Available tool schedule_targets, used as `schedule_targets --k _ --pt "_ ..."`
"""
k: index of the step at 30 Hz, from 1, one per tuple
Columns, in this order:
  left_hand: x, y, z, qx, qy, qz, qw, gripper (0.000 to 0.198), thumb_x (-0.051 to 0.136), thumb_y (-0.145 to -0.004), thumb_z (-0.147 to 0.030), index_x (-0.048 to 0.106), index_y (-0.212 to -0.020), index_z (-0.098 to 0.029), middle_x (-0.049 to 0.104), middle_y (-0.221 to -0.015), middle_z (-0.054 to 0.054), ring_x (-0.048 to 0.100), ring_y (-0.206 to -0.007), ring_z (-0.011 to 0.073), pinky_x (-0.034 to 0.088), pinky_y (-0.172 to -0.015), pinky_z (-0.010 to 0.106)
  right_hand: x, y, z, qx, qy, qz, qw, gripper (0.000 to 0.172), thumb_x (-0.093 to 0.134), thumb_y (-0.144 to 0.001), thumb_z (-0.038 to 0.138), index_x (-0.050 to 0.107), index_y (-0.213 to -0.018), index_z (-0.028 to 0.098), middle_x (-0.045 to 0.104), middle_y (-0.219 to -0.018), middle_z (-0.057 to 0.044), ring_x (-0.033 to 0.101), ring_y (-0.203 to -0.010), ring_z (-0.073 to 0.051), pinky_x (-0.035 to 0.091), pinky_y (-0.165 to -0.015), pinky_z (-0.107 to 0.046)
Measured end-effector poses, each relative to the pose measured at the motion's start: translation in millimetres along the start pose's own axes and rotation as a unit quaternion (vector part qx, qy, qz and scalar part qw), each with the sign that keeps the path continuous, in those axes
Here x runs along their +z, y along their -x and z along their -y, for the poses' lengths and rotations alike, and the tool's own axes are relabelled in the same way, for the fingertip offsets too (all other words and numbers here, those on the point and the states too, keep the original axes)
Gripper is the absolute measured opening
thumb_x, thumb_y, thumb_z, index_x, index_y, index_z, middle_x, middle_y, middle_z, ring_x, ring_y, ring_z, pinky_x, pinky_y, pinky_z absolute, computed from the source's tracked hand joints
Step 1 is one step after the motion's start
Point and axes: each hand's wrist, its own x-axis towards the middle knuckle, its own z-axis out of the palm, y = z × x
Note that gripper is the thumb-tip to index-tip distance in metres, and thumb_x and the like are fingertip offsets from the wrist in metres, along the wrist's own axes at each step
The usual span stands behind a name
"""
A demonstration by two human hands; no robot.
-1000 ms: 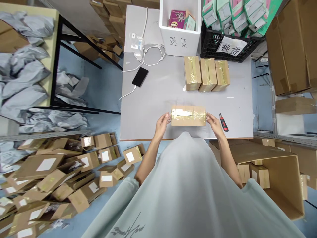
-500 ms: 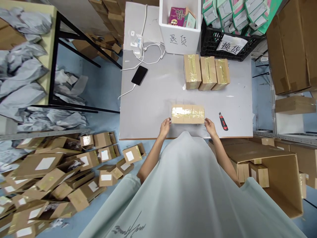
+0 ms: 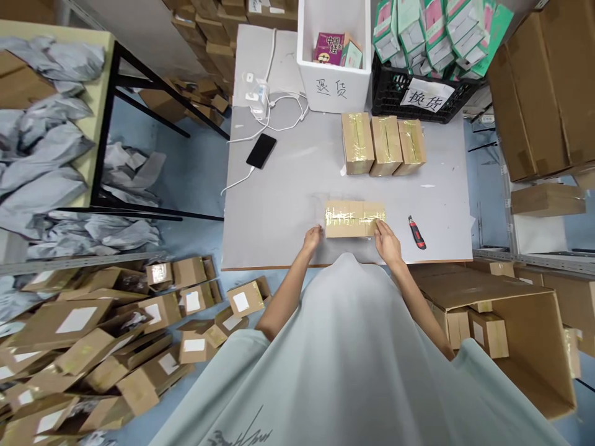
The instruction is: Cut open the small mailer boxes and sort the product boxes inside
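A small taped cardboard box (image 3: 351, 228) lies lengthwise near the table's front edge, with shiny yellowish tape along its upper side. My right hand (image 3: 387, 243) grips its right front corner, fingers over the edge; the thumb is partly hidden. Just off the box's left end is my left hand (image 3: 313, 238), fingers curled together, a small gap between it and the cardboard. To the right of my right hand lies a red and black utility knife (image 3: 417, 233). Behind the box, three taped cartons (image 3: 385, 145) stand side by side.
A white bin (image 3: 333, 87) and a black crate (image 3: 421, 102) of green-and-pink packs stand at the table's back. A phone (image 3: 261, 151) lies left, on a white cable. Many cartons (image 3: 153, 378) cover the floor at left; a large open carton (image 3: 534, 347) stands at lower right.
My right hand has moved from beside the box's right end onto its corner. The box's taped side looks slightly turned. My left hand is now a little apart from the box; the view has shifted slightly.
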Motion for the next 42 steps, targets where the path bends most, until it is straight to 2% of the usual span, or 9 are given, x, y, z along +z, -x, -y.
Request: schedule_targets --k 6,9,12,16,20,24,29,35,42 --pt "31.0 12.4 -23.5 -0.004 0.038 0.048 0.998 0.039 0.060 -0.101 -0.054 0.074 -0.093 -0.018 0.084 -0.110 0.017 0.078 -0.106 0.0289 0.060 -0.100 0.041 -21.5 4.0 -21.9 0.084 -0.017 -0.080 0.993 0.086 0.034 -0.114 0.068 0.057 -0.166 0.004 0.057 -0.171 -0.028 0.051 -0.164 -0.039 0.039 -0.138 -0.062" --pt "46.2 25.7 -36.1 0.022 0.055 0.072 0.996 0.044 0.061 -0.101 -0.058 0.077 -0.096 -0.018 0.085 -0.106 0.015 0.078 -0.103 0.0279 0.061 -0.094 0.038 -29.6 3.4 -15.3 0.087 -0.065 -0.121 0.987 0.090 0.037 -0.112 0.078 0.059 -0.166 0.009 0.057 -0.172 -0.025 0.049 -0.166 -0.038 0.037 -0.139 -0.062" --pt "54.2 39.3 -48.5 0.051 0.067 0.081 0.993 0.046 0.064 -0.100 -0.060 0.080 -0.106 -0.017 0.085 -0.114 0.014 0.077 -0.104 0.0266 0.061 -0.091 0.036 -31.6 3.1 5.0 0.066 -0.133 -0.108 0.983 0.088 0.040 -0.112 0.081 0.064 -0.165 0.016 0.058 -0.174 -0.019 0.050 -0.167 -0.034 0.038 -0.140 -0.058" --pt "44.7 56.4 -65.2 0.098 0.067 0.057 0.991 0.048 0.071 -0.097 -0.060 0.081 -0.117 -0.017 0.084 -0.123 0.013 0.076 -0.106 0.0255 0.060 -0.092 0.034 -31.5 2.4 30.3 0.069 -0.199 -0.101 0.972 0.091 0.048 -0.108 0.085 0.069 -0.161 0.015 0.059 -0.173 -0.017 0.050 -0.167 -0.033 0.034 -0.142 -0.054" --pt "14.0 71.1 -76.0 0.170 0.034 -0.003 0.985 0.052 0.076 -0.095 -0.063 0.083 -0.120 -0.018 0.084 -0.119 0.013 0.076 -0.106 0.0265 0.062 -0.092 0.036 -25.5 2.3 39.2 0.069 -0.285 -0.062 0.954 0.085 0.048 -0.108 0.085 0.076 -0.153 0.018 0.067 -0.166 -0.014 0.056 -0.163 -0.033 0.039 -0.140 -0.053" --pt "-12.7 79.1 -72.2 0.160 -0.003 -0.030 0.987 0.053 0.079 -0.092 -0.063 0.083 -0.121 -0.018 0.084 -0.122 0.013 0.077 -0.107 0.0275 0.063 -0.095 0.039 -4.2 2.0 40.7 0.083 -0.326 -0.013 0.942 0.085 0.063 -0.098 0.088 0.080 -0.145 0.020 0.074 -0.157 -0.014 0.068 -0.150 -0.037 0.055 -0.128 -0.056" --pt "-16.3 78.4 -55.4 0.140 0.025 -0.017 0.990 0.057 0.080 -0.090 -0.067 0.082 -0.121 -0.019 0.084 -0.124 0.014 0.078 -0.109 0.0279 0.064 -0.100 0.042 10.3 -4.5 32.5 0.118 -0.303 -0.024 0.945 0.077 0.071 -0.092 0.083 0.081 -0.133 0.019 0.082 -0.140 -0.018 0.081 -0.122 -0.036 0.069 -0.104 -0.052" --pt "-3.6 55.7 -37.5 0.040 0.044 -0.014 0.998 0.049 0.066 -0.099 -0.063 0.077 -0.120 -0.020 0.079 -0.136 0.016 0.078 -0.117 0.0282 0.063 -0.104 0.044 -9.1 -18.7 0.6 0.122 -0.302 -0.034 0.945 0.074 0.072 -0.088 0.082 0.080 -0.122 0.017 0.082 -0.135 -0.022 0.080 -0.121 -0.036 0.065 -0.110 -0.052" --pt "25.9 31.2 -26.0 -0.006 0.012 -0.004 1.000 0.038 0.076 -0.092 -0.055 0.076 -0.104 -0.020 0.083 -0.116 0.016 0.074 -0.125 0.0330 0.057 -0.111 0.048 -53.0 -18.7 -17.1 0.094 -0.124 -0.171 0.973 0.067 0.059 -0.102 0.068 0.077 -0.140 0.017 0.075 -0.148 -0.023 0.072 -0.135 -0.037 0.060 -0.115 -0.060"
